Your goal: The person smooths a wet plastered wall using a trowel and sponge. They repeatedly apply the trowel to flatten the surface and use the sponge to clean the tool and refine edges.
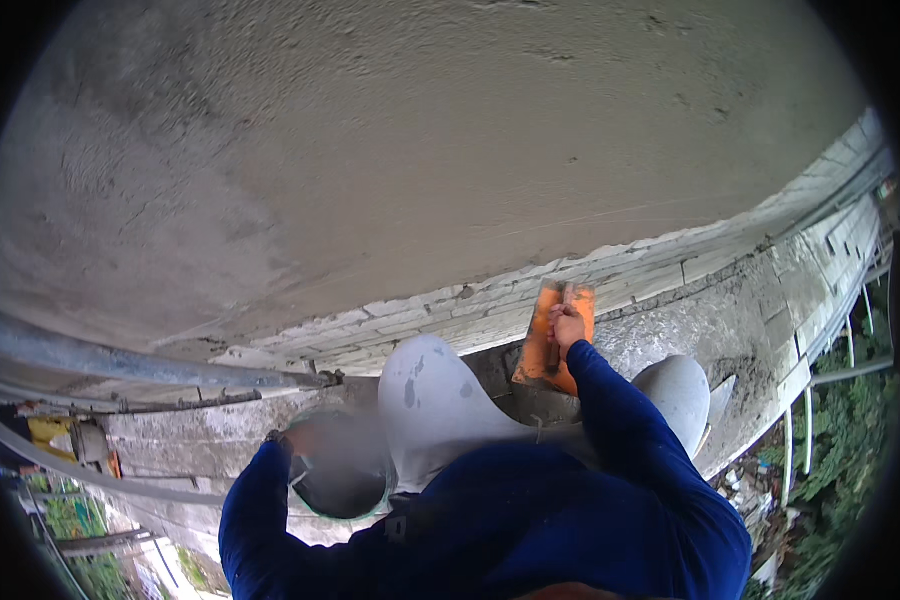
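Observation:
My right hand (567,325) is closed around the handle of an orange plastering float (538,350). The float is tilted in front of my knees, close to the foot of a grey plastered wall (470,150), and its face is smeared with grey. On the left, my left hand (315,438) reaches over a round bucket with a greenish rim (332,516) beside my left knee. A grey blur covers that hand's fingers and much of the bucket, so its grip and the bucket's contents are hidden.
Bare pale blockwork (440,318) runs below the plaster. A metal pole (150,368) crosses at left, near the wall. The mortar-stained walkway (730,325) curves off to the right, where white railing bars (808,430) edge a drop toward greenery (850,430) and rubble.

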Motion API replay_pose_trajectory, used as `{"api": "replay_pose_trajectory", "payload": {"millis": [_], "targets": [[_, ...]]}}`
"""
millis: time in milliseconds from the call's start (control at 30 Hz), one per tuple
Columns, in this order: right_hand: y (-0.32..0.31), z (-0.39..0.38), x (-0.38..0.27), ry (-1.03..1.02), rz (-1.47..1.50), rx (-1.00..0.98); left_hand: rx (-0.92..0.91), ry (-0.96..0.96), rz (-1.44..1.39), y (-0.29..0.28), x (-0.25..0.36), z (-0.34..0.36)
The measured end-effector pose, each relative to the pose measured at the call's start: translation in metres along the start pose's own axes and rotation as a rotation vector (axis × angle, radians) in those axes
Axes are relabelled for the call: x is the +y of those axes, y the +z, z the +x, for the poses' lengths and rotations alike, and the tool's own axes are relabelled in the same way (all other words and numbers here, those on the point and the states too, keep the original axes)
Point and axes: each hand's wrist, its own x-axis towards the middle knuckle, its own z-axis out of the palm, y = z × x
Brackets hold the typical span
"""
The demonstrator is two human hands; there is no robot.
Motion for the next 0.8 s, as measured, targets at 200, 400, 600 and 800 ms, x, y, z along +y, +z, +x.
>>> {"api": "replay_pose_trajectory", "payload": {"millis": [200, 400, 600, 800], "targets": [[-0.029, 0.001, 0.035, -0.2, -0.206, 0.09, -0.377, 0.066, 0.013, 0.033, -0.034, 0.133], [-0.058, -0.013, 0.064, -0.184, -0.352, -0.034, 0.004, 0.416, 0.106, 0.126, -0.044, 0.216], [-0.077, -0.003, 0.13, -0.258, -0.292, -0.094, -0.256, 0.082, -0.119, 0.147, -0.028, 0.227], [-0.046, 0.003, 0.111, -0.15, -0.345, -0.151, -0.44, -0.129, -0.433, 0.11, -0.008, 0.195]]}}
